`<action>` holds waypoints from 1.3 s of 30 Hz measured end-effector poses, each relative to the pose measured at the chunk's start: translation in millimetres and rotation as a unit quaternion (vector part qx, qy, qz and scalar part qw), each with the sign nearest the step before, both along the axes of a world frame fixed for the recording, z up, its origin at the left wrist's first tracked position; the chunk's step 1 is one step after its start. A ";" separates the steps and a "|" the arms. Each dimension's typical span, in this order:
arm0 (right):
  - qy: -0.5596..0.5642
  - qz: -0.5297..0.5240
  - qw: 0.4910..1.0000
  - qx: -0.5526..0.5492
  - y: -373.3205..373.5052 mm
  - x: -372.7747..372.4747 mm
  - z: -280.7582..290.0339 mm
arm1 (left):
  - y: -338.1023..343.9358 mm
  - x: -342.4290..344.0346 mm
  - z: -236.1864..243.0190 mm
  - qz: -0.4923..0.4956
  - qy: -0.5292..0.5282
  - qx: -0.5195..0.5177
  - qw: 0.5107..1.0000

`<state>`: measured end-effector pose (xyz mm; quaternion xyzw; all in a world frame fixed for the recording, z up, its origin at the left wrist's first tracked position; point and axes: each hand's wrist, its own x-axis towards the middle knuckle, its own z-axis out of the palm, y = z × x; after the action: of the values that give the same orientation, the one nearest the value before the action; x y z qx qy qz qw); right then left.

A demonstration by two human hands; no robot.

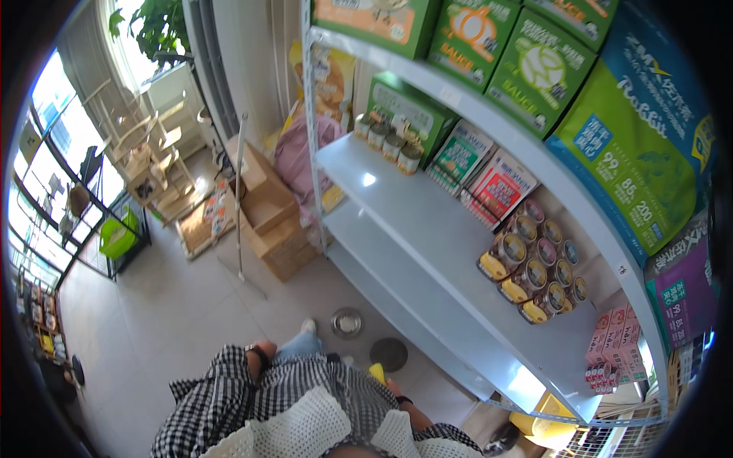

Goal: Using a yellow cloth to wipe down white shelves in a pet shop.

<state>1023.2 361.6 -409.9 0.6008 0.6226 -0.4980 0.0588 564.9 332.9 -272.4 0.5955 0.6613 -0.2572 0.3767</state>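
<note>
My right hand (393, 388) is low in front of my body, closed on a small yellow item (377, 372); only its flat yellow end shows, so its kind is unclear. My left hand (257, 363) hangs by my left side below a dark wristband, its fingers hidden against my checked clothing. Both hands are away from the metal shelf unit (397, 221) on the right. On its middle shelf stand stacked cups with clear lids (534, 263), several small jars (388, 145), a green box (412, 111) and two display packs, one green (460, 156), one red (498, 187).
Green cartons (473, 38) and a big green-blue bag (634, 130) fill the top shelf. Pink boxes (617, 340) stand at the near end. On the floor are a metal bowl (347, 323), a dark round disc (389, 354), cardboard boxes (267, 221) and a leaning pole (240, 191).
</note>
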 end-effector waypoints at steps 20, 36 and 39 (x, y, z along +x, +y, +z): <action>-0.033 -0.019 0.999 -0.029 -49.2 24.4 -2.3 | 5.7 -4.6 8.3 -0.044 0.000 0.039 0.998; -0.041 -0.033 0.998 0.046 0.6 12.0 -36.1 | -0.4 -3.1 -26.0 0.002 0.014 -0.036 0.999; -0.054 -0.019 0.997 0.042 -8.2 16.6 -53.8 | -2.9 -6.9 -33.9 0.006 0.014 -0.035 0.999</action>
<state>1039.8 353.4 -463.7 0.6404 0.6274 -0.4391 0.0580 558.0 330.0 -306.2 0.5740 0.6607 -0.2862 0.3900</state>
